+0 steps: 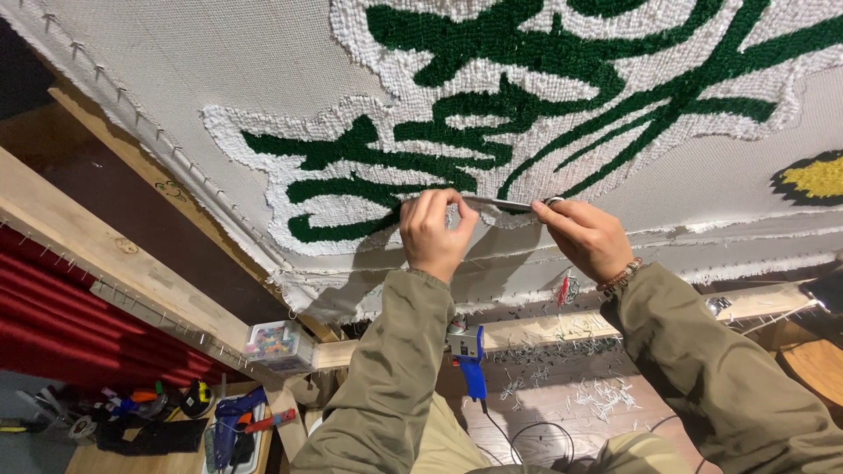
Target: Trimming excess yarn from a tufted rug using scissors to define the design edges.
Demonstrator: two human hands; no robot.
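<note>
A tufted rug (527, 105) with green shapes on white pile is stretched on a wooden frame (132, 263) in front of me. My left hand (432, 230) pinches the rug's white lower edge. My right hand (587, 235), with a bead bracelet on the wrist, holds thin metal scissors (505, 204) flat against the same edge, blades pointing left toward my left fingers. Both arms wear olive sleeves.
A blue glue gun (470, 360) hangs on the frame's lower beam. Yarn clippings (597, 395) litter the wooden floor. A clear box of coloured bits (279, 344) sits on the frame corner. Tools (176, 417) lie on a bench at lower left, below a red curtain (61, 325).
</note>
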